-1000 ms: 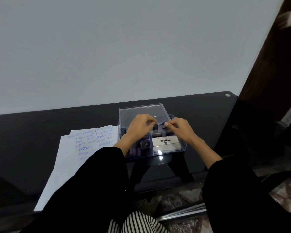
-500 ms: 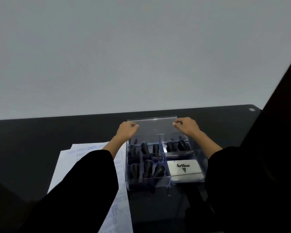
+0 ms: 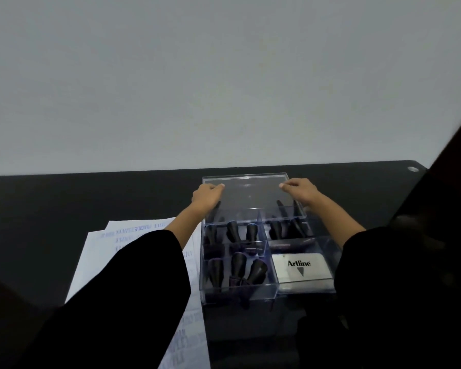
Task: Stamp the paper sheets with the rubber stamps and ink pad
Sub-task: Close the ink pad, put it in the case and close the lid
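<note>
A clear plastic box (image 3: 240, 295) stands on the black table, divided into compartments. Several black-handled rubber stamps (image 3: 238, 265) stand in its left and back compartments. A white Artline ink pad (image 3: 301, 267) lies in the front right compartment. The clear lid (image 3: 250, 198) is raised at the back of the box. My left hand (image 3: 206, 197) grips the lid's left edge and my right hand (image 3: 301, 193) grips its right edge. White paper sheets (image 3: 96, 251) with blue stamp marks lie left of the box, partly under my left sleeve.
The black table (image 3: 64, 209) runs to a pale wall behind. A small round fitting (image 3: 413, 169) sits at the table's back right corner. A dark blurred edge (image 3: 453, 161) crosses the right side of the view.
My hands went from the box's middle to the lid's two side edges, and the lid now stands raised at the back. The view has moved closer to the box.
</note>
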The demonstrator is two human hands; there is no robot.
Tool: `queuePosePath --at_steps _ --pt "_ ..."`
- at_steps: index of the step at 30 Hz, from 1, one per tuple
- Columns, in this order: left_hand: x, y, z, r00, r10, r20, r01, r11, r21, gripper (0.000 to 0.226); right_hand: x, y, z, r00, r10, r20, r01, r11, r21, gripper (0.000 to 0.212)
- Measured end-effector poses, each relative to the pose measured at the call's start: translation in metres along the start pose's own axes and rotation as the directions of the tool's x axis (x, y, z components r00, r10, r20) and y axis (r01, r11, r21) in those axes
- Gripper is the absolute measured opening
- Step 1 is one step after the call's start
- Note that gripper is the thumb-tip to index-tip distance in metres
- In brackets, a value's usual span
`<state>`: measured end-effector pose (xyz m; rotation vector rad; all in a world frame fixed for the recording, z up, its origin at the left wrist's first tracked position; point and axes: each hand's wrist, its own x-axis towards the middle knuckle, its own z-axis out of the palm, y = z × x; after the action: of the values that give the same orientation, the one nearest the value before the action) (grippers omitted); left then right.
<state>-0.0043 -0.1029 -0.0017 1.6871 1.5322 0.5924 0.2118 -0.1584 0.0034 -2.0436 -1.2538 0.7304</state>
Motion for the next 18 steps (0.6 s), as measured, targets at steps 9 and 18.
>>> queuePosePath --at_steps 9,18 --pt "-0.030 0.044 -0.032 0.969 0.207 -0.137 -0.224 0.967 -0.118 0.035 -0.033 -0.032 -0.038 0.956 -0.050 -0.289 0.132 0.953 0.272 0.032" --pt "-0.098 0.040 -0.038 0.980 0.201 0.004 -0.197 0.967 -0.161 0.036 -0.109 -0.010 -0.059 0.961 -0.029 -0.276 0.116 0.945 0.306 0.036"
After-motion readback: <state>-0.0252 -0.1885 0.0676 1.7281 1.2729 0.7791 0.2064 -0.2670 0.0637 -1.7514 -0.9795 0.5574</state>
